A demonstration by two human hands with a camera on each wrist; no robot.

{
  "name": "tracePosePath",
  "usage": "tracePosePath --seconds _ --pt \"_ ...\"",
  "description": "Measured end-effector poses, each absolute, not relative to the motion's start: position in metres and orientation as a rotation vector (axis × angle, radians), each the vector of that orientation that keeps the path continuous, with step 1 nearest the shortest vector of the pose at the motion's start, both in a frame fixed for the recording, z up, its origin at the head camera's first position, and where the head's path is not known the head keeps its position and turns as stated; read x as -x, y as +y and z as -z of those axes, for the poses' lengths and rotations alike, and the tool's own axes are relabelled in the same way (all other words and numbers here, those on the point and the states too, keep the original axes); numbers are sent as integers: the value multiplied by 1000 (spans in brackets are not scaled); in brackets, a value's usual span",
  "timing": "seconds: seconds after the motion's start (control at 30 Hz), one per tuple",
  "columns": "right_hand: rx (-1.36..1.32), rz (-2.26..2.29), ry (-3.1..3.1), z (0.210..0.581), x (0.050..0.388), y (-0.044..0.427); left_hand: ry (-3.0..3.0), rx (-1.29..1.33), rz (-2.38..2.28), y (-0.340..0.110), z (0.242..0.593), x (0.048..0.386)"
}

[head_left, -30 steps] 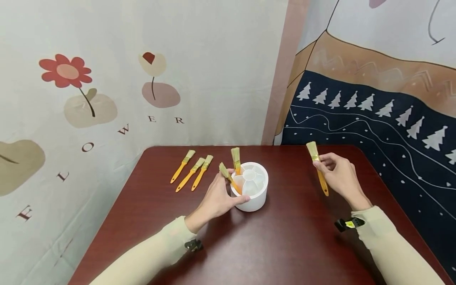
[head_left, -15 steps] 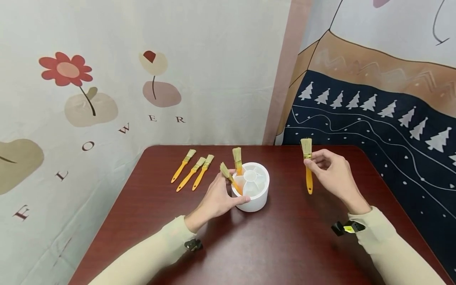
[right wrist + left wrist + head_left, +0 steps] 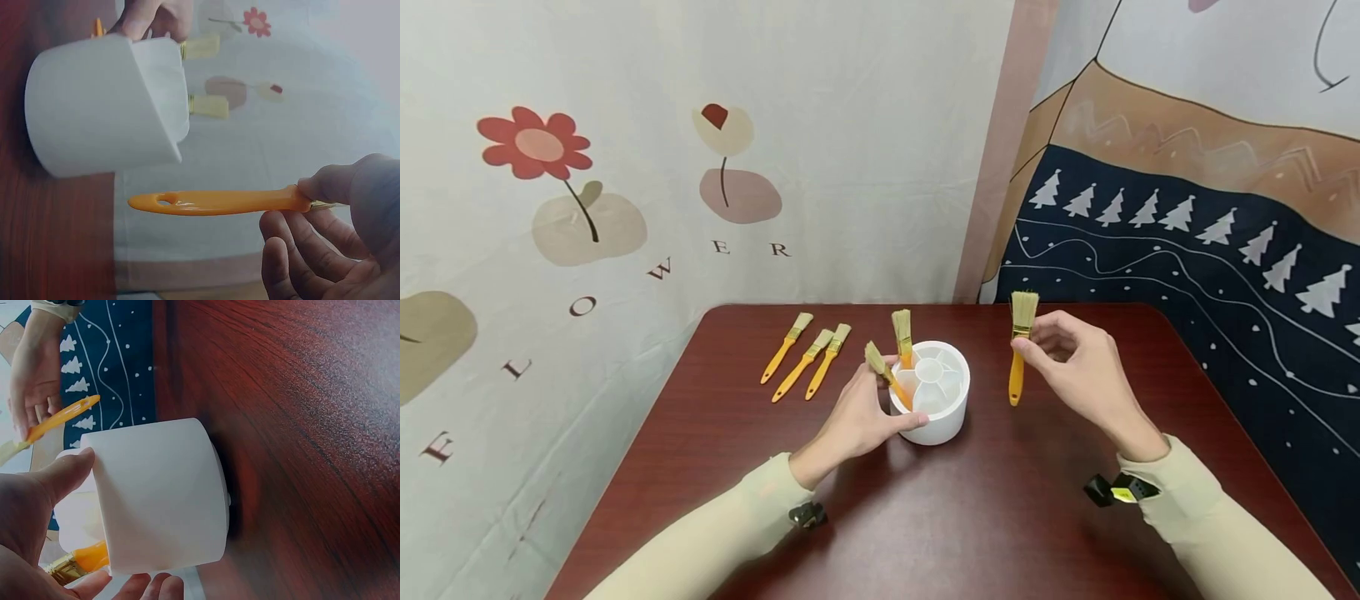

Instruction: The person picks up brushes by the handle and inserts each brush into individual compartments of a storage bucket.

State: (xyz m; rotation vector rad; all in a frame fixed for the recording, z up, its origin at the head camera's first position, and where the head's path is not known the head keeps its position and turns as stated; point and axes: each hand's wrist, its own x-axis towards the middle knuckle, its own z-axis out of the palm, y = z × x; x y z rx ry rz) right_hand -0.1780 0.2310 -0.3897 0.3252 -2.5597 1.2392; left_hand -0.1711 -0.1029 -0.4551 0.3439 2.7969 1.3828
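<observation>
My left hand (image 3: pixel 859 417) grips a white round holder (image 3: pixel 938 427) with several compartments, its thumb over the near rim and its fingers round the left side. Two paintbrushes stand bristles-up in it: one (image 3: pixel 902 329) at the back left, another (image 3: pixel 877 363) leaning left beside my fingers. To the right of the holder and apart from it, my right hand (image 3: pixel 1078 360) pinches a third paintbrush (image 3: pixel 1017 379) near its metal band. This one is roughly upright, bristles up; its orange handle (image 3: pixel 219 201) hangs free, pointing toward the table.
Three more paintbrushes lie on the dark red table (image 3: pixel 970 525), left of the holder: one (image 3: pixel 787 348) farther left, the other two (image 3: pixel 802 367) close together. Behind the table hangs a printed cloth (image 3: pixel 865 150) with flowers and trees.
My right hand has moved left toward the holder with its paintbrush, which has turned from slanted to nearly upright. My left hand and the holder stay in place.
</observation>
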Motion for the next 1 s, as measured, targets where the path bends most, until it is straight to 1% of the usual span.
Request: tracePosePath --seconds 0.57,1.0 --pt "-539 -1307 -2430 384 165 197 2786 -344 -1401 -103 457 172" --pt "-618 -1362 -2394 381 158 175 2793 -384 -1396 -105 457 171"
